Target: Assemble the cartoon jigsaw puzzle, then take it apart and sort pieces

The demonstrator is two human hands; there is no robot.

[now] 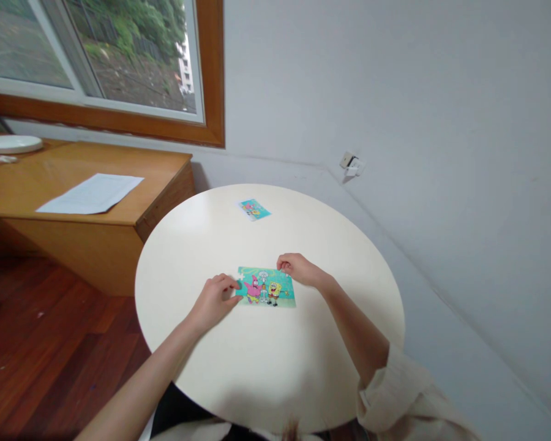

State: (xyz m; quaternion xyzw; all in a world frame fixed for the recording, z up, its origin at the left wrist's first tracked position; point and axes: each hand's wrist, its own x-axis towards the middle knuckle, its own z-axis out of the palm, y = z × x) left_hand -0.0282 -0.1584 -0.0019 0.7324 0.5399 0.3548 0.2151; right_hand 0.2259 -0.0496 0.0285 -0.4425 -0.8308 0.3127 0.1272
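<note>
A small jigsaw puzzle (262,289) with three cartoon figures on a turquoise ground lies flat on the round white table (188,245). Small white spots show near its upper left corner and by its upper right edge. At its left edge is my left hand (215,300), thumb and forefinger apart, both tips touching the border. My right hand (298,268) is over the upper right corner with fingers pinched together. What those fingertips hold, if anything, is hidden.
A card (254,209) with a similar cartoon picture lies farther back on the table. To the left, a wooden desk (165,174) carries a paper sheet (92,193) and a white round object (11,144). A wall socket with a plug (350,163) is at right.
</note>
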